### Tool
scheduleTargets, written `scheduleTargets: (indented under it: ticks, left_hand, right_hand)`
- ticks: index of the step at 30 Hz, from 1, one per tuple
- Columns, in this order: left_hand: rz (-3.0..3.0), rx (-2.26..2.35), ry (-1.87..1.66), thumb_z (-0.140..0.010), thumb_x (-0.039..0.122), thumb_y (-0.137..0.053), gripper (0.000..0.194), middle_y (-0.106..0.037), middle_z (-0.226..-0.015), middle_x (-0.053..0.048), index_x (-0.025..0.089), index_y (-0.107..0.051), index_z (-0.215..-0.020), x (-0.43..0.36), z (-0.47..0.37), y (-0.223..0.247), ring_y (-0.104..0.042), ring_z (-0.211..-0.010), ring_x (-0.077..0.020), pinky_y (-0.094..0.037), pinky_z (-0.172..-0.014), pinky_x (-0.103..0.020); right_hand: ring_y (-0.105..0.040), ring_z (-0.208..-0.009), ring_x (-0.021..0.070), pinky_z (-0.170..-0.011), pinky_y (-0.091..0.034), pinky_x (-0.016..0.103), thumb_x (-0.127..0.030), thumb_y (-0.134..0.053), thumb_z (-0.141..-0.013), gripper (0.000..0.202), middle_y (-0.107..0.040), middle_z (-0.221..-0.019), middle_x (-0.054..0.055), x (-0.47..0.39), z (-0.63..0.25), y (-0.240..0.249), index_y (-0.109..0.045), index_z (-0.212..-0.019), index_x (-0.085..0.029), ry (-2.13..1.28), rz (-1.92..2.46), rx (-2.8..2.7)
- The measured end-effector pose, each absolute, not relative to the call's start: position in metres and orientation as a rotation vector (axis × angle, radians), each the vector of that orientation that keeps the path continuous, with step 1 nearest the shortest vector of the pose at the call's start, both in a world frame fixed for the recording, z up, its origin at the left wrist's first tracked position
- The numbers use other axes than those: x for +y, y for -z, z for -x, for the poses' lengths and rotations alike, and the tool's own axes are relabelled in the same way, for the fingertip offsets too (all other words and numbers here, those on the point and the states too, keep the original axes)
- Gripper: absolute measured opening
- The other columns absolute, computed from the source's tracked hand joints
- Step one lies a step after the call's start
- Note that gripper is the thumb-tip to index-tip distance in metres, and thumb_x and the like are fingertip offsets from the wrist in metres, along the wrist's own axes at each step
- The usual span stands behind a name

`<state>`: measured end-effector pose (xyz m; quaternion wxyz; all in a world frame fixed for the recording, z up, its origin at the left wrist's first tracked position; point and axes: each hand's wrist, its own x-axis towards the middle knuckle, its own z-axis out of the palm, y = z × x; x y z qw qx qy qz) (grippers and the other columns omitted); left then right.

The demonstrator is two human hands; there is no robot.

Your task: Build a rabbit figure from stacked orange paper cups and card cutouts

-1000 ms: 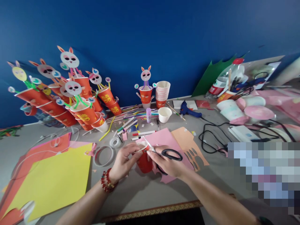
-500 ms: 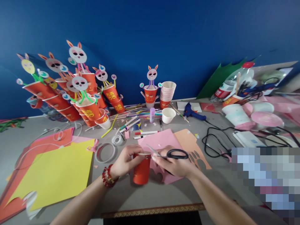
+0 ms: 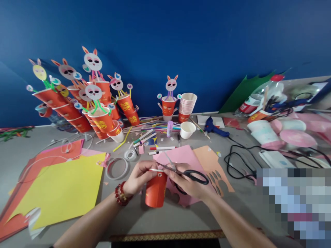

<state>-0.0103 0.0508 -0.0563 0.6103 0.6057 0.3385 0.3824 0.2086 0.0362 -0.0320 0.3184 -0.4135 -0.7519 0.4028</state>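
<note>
A red paper cup point(image 3: 156, 191) with a white rim hangs from my left hand point(image 3: 141, 177), whose fingers pinch it at the rim. Near the top of the cup is a small round hole. My right hand point(image 3: 187, 181) holds scissors with black handles point(image 3: 197, 176); their blades are spread, one reaching over the cup's rim and the other pointing up and away. Beneath my right hand lies pink paper point(image 3: 183, 155) with cut edges, beside peach paper point(image 3: 207, 158) with cut-out shapes.
Red cups with rabbit faces point(image 3: 102, 120) stand at the back left. Yellow paper point(image 3: 67, 189) and a tape roll point(image 3: 117, 168) lie left. A white cup point(image 3: 188, 130), a blue glue gun point(image 3: 216, 128) and black cable point(image 3: 239, 156) are behind and right.
The scissors have opened wider, with one blade now over the cup's rim. The cup has turned slightly, showing its hole more clearly. The whole view has shifted a little.
</note>
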Motion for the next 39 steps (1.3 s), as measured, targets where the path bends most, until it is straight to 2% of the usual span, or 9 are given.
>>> scheduleTargets:
  ticks: [6, 10, 12, 16, 24, 27, 32, 36, 39]
  left_hand:
    - [-1.532, 0.799, -1.13, -0.092, 0.036, -0.06, 0.024, -0.061, -0.113, -0.011, 0.019, -0.062, -0.107, 0.052, 0.006, 0.057, -0.057, -0.11, -0.0266, -0.047, -0.095, -0.039]
    - [-1.789, 0.939, -1.189, -0.079, 0.037, -0.077, 0.07, -0.039, -0.146, -0.016, 0.024, -0.043, -0.138, 0.05, 0.0, 0.058, -0.038, -0.137, -0.0356, -0.045, -0.105, -0.048]
    - [-1.848, 1.002, -1.137, -0.074, 0.035, -0.082, 0.078, -0.042, -0.144, -0.016, 0.025, -0.042, -0.14, 0.049, -0.003, 0.06, -0.04, -0.135, -0.0362, -0.049, -0.101, -0.048]
    - [-1.629, 0.932, -1.086, -0.085, 0.031, -0.073, 0.061, -0.047, -0.143, -0.016, 0.026, -0.044, -0.139, 0.051, -0.004, 0.066, -0.05, -0.13, -0.0318, -0.054, -0.097, -0.043]
    - [-1.642, 0.893, -1.142, -0.076, 0.03, -0.082, 0.085, -0.043, -0.152, -0.016, 0.025, -0.036, -0.148, 0.052, -0.003, 0.076, -0.043, -0.139, -0.036, -0.036, -0.116, -0.05]
    - [-1.471, 0.853, -1.109, -0.079, 0.032, -0.078, 0.08, -0.047, -0.15, -0.014, 0.025, -0.038, -0.148, 0.051, -0.002, 0.077, -0.044, -0.138, -0.0348, -0.034, -0.116, -0.049]
    - [-0.967, 0.584, -1.021, -0.079, 0.041, -0.072, 0.067, -0.065, -0.13, -0.014, 0.022, -0.049, -0.139, 0.053, 0.002, 0.071, -0.064, -0.114, -0.0331, -0.05, -0.097, -0.046]
    - [-0.803, 0.45, -0.868, -0.08, 0.047, -0.067, 0.057, -0.074, -0.103, -0.014, 0.015, -0.059, -0.126, 0.05, 0.001, 0.068, -0.072, -0.087, -0.0295, -0.055, -0.079, -0.041]
    - [-0.884, 0.476, -0.921, -0.079, 0.047, -0.07, 0.06, -0.072, -0.112, -0.013, 0.017, -0.056, -0.129, 0.048, 0.0, 0.072, -0.07, -0.094, -0.0277, -0.054, -0.084, -0.039]
  right_hand:
    - [-0.069, -0.074, 0.0192, -0.071, -0.056, 0.026, -0.048, -0.045, -0.1, 0.036, -0.074, -0.082, 0.003, 0.036, -0.21, 0.039, -0.074, -0.095, -0.026, -0.94, 1.134, -1.83]
    - [-0.067, -0.07, 0.02, -0.06, -0.054, 0.026, -0.049, -0.047, -0.1, 0.036, -0.068, -0.072, 0.003, 0.034, -0.21, 0.04, -0.071, -0.09, -0.025, -0.877, 1.206, -1.732]
    - [-0.064, -0.062, 0.0181, -0.052, -0.051, 0.024, -0.05, -0.048, -0.099, 0.036, -0.063, -0.065, 0.002, 0.032, -0.209, 0.037, -0.068, -0.086, -0.023, -0.953, 1.23, -1.645]
    - [-0.053, -0.046, 0.0104, -0.042, -0.043, 0.02, -0.055, -0.051, -0.097, 0.041, -0.058, -0.061, -0.002, 0.029, -0.206, 0.029, -0.064, -0.081, -0.02, -1.274, 1.194, -1.432]
    - [-0.051, -0.038, 0.0072, -0.037, -0.041, 0.016, -0.062, -0.057, -0.09, 0.046, -0.066, -0.059, -0.001, 0.033, -0.198, 0.037, -0.065, -0.084, -0.017, -1.516, 1.048, -1.091]
    - [-0.047, -0.037, 0.0069, -0.037, -0.038, 0.016, -0.06, -0.055, -0.092, 0.045, -0.062, -0.053, -0.002, 0.033, -0.2, 0.036, -0.067, -0.089, -0.017, -1.488, 1.003, -1.084]
    - [-0.045, -0.039, 0.0088, -0.039, -0.038, 0.018, -0.056, -0.053, -0.095, 0.043, -0.06, -0.053, -0.003, 0.034, -0.206, 0.031, -0.069, -0.104, -0.017, -1.367, 0.995, -1.184]
    - [-0.058, -0.054, 0.0134, -0.046, -0.044, 0.021, -0.056, -0.051, -0.096, 0.043, -0.063, -0.062, 0.0, 0.033, -0.206, 0.034, -0.071, -0.101, -0.019, -1.4, 0.97, -1.326]
    - [-0.059, -0.057, 0.0145, -0.049, -0.046, 0.023, -0.056, -0.049, -0.097, 0.042, -0.064, -0.068, 0.001, 0.031, -0.204, 0.035, -0.072, -0.097, -0.021, -1.407, 1.011, -1.384]
